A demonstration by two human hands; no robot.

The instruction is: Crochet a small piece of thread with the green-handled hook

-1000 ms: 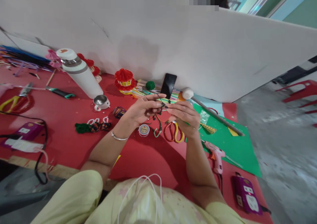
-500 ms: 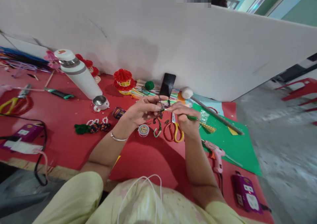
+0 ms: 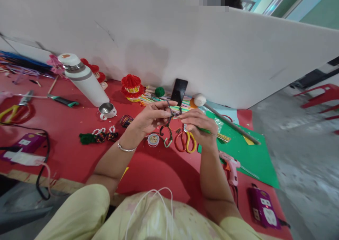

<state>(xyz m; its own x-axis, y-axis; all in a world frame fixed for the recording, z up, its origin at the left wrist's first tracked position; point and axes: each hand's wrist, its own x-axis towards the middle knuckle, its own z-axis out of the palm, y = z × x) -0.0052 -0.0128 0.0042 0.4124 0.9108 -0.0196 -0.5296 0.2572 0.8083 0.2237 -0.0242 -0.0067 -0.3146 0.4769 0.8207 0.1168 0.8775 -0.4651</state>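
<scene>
My left hand (image 3: 153, 117) pinches a small piece of dark crochet work (image 3: 167, 121), and a dark yarn strand runs up over its raised index finger. In my right hand (image 3: 200, 127) is a crochet hook (image 3: 204, 130) with a green handle, its metal tip reaching to the yarn at my left fingertips. Part of the dark piece hangs below the fingers, close to a pale green loop (image 3: 167, 142). Under the hands lie scissors (image 3: 185, 142) with a red and a yellow handle. Left of them is a small white spool (image 3: 153, 140).
A white bottle (image 3: 84, 79) and its metal-lined cup (image 3: 107, 111) stand at left. A phone (image 3: 179, 91) leans on the white partition (image 3: 159, 31). At right lie a pink glue gun (image 3: 232, 167) on green card (image 3: 259, 162) and a purple power strip (image 3: 265, 208).
My right hand has shifted slightly right and down with the hook, tilting its handle more. The left fingers have moved a little left, and more of the dark piece shows below them.
</scene>
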